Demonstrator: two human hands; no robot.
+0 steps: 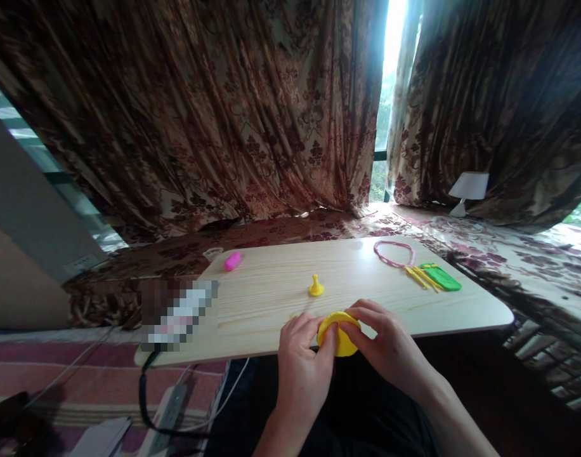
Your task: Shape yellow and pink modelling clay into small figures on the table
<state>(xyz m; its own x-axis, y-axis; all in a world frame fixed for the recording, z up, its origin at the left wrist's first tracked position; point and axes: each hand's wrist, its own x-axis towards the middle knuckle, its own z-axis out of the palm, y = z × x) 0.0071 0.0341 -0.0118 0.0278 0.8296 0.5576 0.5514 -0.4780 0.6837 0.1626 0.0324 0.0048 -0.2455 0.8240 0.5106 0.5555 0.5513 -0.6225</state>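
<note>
"Well, how many things can you count?"

"One flat yellow round point(342, 343) is up in the hands, at six o'clock by the near edge of the counter point(266, 298). One yellow knob piece point(315, 287) stands near the middle. One pink lump point(232, 261) sits at ten o'clock, one pink ring point(413, 256) at two, and one green piece point(445, 279) near three, with thin yellow sticks point(417, 277) I can't count."

"How are the hands?"

"The left hand point(301, 355) comes up from six. The right hand point(390, 343) slants in from five, leaning left."

"And the fingers?"

"Both hands pinch the yellow round, thumbs on its front, other fingers curled around its sides."
</note>
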